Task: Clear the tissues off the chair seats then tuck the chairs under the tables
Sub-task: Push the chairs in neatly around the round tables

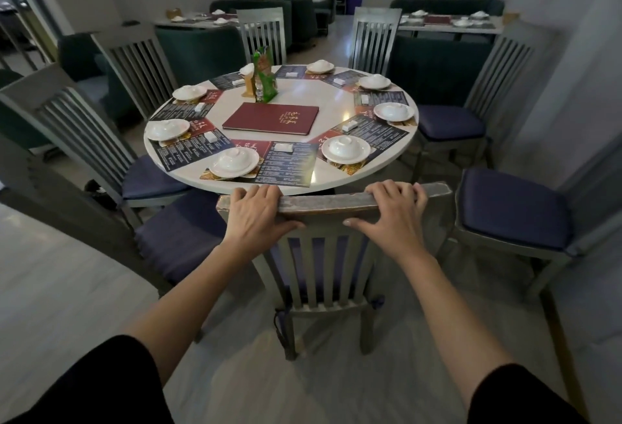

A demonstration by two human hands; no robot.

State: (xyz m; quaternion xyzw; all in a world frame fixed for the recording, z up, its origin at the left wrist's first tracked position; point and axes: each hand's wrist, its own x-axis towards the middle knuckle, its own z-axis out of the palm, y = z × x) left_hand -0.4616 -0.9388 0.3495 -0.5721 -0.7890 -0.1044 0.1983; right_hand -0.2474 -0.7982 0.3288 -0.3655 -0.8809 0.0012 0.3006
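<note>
Directly below the camera, a grey slatted chair (323,255) stood pushed in against a round white table (336,93), its top rail level with the table's near edge and its purple seat cushion mostly hidden beneath. The left hand (255,218) gripped the left end of that rail, fingers curled over the far side and thumb pressed along the near face. The right hand (393,218) clasped the right end in the same way. Both forearms were bare below black sleeves.

On the tabletop lay a ring of dark printed placemats (289,164), each carrying a white plate with an upturned bowl (234,162). A closed maroon menu (271,118) lay at the centre, with a green-wrapped stand (264,77) behind it. Matching chairs circled the table; the one on the right (511,211) sat apart from the table's edge, its cushion bare. No tissue showed on any visible seat. Beyond, green booths and more set tables lined a dim room with a pale floor (50,272).
</note>
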